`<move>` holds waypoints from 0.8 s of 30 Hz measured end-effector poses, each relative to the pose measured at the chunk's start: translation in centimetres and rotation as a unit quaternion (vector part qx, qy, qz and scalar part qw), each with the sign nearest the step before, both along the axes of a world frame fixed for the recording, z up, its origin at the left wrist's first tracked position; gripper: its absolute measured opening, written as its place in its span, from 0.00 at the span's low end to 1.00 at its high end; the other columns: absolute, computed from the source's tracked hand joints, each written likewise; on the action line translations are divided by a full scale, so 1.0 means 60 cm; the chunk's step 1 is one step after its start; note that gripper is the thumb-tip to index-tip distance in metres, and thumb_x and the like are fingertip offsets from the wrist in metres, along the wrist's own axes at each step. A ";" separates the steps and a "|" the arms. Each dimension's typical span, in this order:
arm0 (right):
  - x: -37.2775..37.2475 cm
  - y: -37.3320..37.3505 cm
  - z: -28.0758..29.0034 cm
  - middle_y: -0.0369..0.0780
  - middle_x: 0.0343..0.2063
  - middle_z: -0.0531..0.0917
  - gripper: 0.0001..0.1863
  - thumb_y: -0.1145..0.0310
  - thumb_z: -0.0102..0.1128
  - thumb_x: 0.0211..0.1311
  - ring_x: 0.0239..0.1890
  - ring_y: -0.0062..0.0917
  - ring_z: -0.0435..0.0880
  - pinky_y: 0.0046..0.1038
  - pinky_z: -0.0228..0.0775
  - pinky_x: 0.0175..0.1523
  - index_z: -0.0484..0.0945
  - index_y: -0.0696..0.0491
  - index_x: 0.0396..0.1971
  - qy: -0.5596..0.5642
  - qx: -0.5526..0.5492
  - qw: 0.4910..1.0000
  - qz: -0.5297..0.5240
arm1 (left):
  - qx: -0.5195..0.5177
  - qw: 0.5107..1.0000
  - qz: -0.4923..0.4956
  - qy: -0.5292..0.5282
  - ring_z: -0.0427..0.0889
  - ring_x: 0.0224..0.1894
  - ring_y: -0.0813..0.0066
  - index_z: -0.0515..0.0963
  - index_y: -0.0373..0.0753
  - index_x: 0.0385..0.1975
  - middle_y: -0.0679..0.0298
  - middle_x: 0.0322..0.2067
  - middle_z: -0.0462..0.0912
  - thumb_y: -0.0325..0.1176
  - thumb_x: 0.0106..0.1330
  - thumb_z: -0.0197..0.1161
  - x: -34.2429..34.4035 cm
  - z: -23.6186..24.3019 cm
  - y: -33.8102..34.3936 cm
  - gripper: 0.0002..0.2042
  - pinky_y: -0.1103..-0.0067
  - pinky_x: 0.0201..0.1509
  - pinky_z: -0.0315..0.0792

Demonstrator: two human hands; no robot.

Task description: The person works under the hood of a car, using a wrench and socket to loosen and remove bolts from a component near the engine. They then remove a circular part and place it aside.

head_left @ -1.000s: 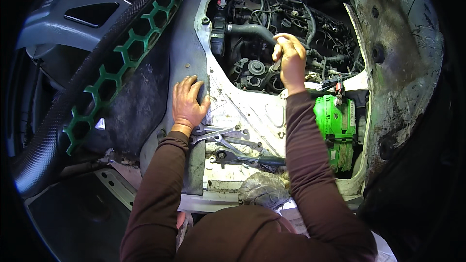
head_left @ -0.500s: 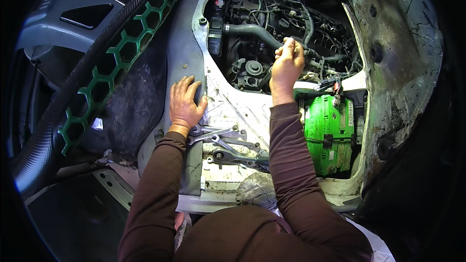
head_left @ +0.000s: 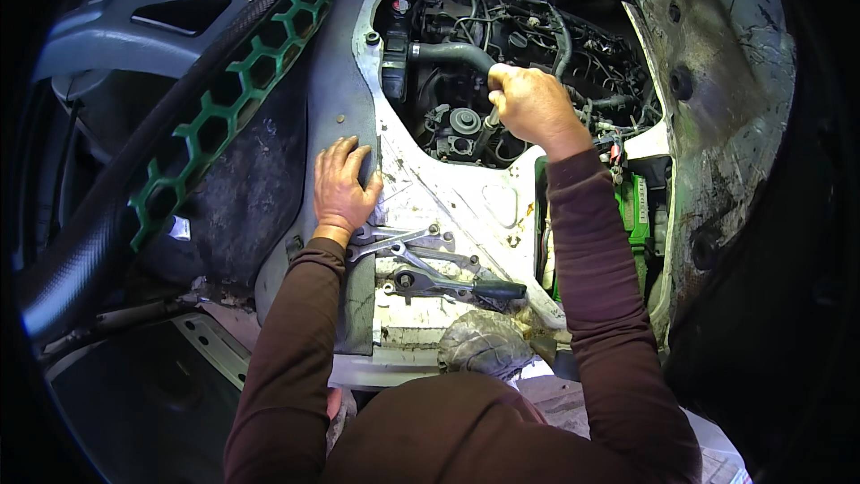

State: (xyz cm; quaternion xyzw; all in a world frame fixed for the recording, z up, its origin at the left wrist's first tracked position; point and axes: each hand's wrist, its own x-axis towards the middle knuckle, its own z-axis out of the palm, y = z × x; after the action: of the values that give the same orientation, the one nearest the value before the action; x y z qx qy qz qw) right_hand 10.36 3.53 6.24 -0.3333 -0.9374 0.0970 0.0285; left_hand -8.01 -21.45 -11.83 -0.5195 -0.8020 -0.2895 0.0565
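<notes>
My left hand (head_left: pixel 343 184) lies palm down on a grey mat (head_left: pixel 345 72), its fingers stretched out. My right hand (head_left: pixel 537 108) is a fist over the engine (head_left: pixel 528 36). A short metal shaft (head_left: pixel 493 116) shows below that fist, pointing down at the engine; the rest of the tool is hidden in the hand. Close to the shaft are a round pulley-like part (head_left: pixel 464 121) and a thick dark hose (head_left: pixel 452 54). By my left wrist, several spanners (head_left: pixel 408 240) and a ratchet (head_left: pixel 421 282) with a black handle lie on the pale metal panel (head_left: pixel 466 197).
A green battery-like box (head_left: pixel 638 211) sits in the opening under my right forearm. A dark carbon-look steering wheel (head_left: pixel 98 206) with a green honeycomb strip (head_left: pixel 210 125) stands at the left. Crumpled grey cloth (head_left: pixel 484 342) lies near my body. Worn, dirty trim (head_left: pixel 717 63) rises at the right.
My right forearm has swung right, now covering much of the green box, and the fist has turned left. The metal shaft and the ratchet's handle now show. My left hand stays put.
</notes>
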 end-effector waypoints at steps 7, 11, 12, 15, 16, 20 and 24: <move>-0.006 -0.021 0.025 0.50 0.40 0.90 0.13 0.61 0.63 0.69 0.47 0.50 0.89 0.46 0.81 0.53 0.86 0.54 0.44 -0.071 0.030 0.991 -0.111 | -0.018 1.000 -0.014 -0.009 0.74 0.67 0.54 0.83 0.41 0.52 0.55 0.57 0.81 0.40 0.59 0.69 0.005 0.019 0.011 0.21 0.59 0.75 0.61; 0.017 0.015 -0.016 0.53 0.37 0.88 0.14 0.64 0.65 0.66 0.45 0.51 0.88 0.46 0.79 0.53 0.83 0.57 0.46 0.024 0.004 0.999 0.027 | 0.010 0.986 -0.163 -0.037 0.79 0.59 0.57 0.84 0.46 0.51 0.59 0.51 0.83 0.38 0.58 0.75 0.054 0.071 0.120 0.20 0.61 0.66 0.70; 0.017 0.018 -0.022 0.53 0.38 0.89 0.14 0.64 0.64 0.66 0.45 0.51 0.88 0.46 0.79 0.53 0.83 0.57 0.46 0.048 0.001 0.998 0.037 | -0.045 0.979 -0.177 -0.095 0.81 0.56 0.55 0.83 0.44 0.53 0.57 0.51 0.83 0.38 0.59 0.74 0.065 0.058 0.154 0.21 0.62 0.62 0.75; 0.027 0.023 -0.035 0.54 0.45 0.88 0.14 0.66 0.63 0.66 0.50 0.52 0.87 0.45 0.80 0.54 0.85 0.57 0.47 0.079 0.002 0.997 0.015 | -0.166 0.946 -0.231 -0.153 0.87 0.51 0.47 0.85 0.38 0.49 0.47 0.45 0.88 0.36 0.62 0.66 0.107 0.054 0.253 0.17 0.58 0.58 0.80; 0.015 0.010 -0.019 0.54 0.45 0.87 0.13 0.68 0.63 0.65 0.50 0.52 0.87 0.44 0.80 0.55 0.84 0.57 0.46 0.035 -0.007 0.998 -0.050 | -0.208 0.936 -0.240 -0.151 0.88 0.48 0.45 0.86 0.37 0.47 0.46 0.41 0.89 0.35 0.61 0.66 0.110 0.043 0.273 0.16 0.58 0.56 0.81; 0.002 -0.006 0.007 0.53 0.46 0.85 0.11 0.72 0.62 0.63 0.50 0.51 0.86 0.45 0.78 0.55 0.83 0.57 0.43 -0.008 -0.039 0.994 -0.102 | -0.260 0.908 -0.275 -0.180 0.88 0.45 0.45 0.85 0.32 0.44 0.44 0.39 0.88 0.39 0.60 0.69 0.116 0.004 0.316 0.18 0.60 0.55 0.80; 0.017 0.000 -0.019 0.55 0.44 0.85 0.11 0.68 0.64 0.64 0.50 0.50 0.85 0.45 0.77 0.55 0.81 0.57 0.43 0.086 -0.033 0.996 -0.004 | -0.178 0.935 -0.287 -0.106 0.88 0.44 0.47 0.85 0.30 0.43 0.42 0.39 0.87 0.42 0.59 0.72 0.114 -0.030 0.326 0.21 0.62 0.52 0.80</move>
State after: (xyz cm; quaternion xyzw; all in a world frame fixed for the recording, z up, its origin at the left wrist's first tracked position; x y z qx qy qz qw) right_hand 11.40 3.52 5.11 -0.3284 -0.9263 0.1561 0.0986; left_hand -1.17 -1.88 -13.64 -0.6953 -0.6586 -0.1995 -0.2073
